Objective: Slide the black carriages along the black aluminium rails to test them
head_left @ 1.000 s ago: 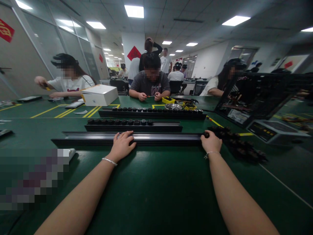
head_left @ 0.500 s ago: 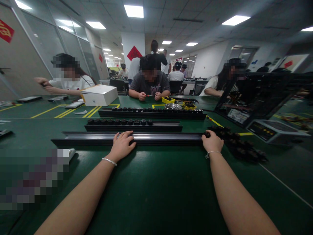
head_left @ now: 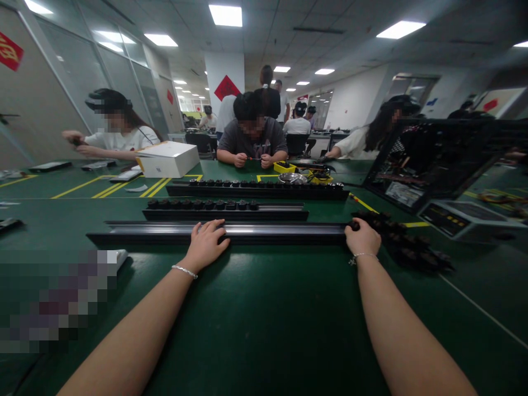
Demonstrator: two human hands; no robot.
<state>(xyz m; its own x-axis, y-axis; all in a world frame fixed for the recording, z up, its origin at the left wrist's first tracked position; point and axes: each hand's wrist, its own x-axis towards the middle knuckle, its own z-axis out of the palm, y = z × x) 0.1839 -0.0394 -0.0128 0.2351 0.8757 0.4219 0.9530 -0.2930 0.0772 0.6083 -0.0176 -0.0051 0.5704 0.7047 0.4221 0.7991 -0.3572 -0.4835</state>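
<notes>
One near rail (head_left: 280,232): lay on the green worktop (head_left: 268,319), channel showing.
Left hand (head_left: 207,242): rested open on the near rail, fingers spread.
Right hand (head_left: 363,237): was closed on a small dark part (head_left: 353,225) at the rail's right end.
Middle rail (head_left: 223,215): held a row of black parts, right portion bare.
Far rail (head_left: 256,192): bore a longer row.
Dark heap (head_left: 418,250): sat just right of the right hand.
</notes>
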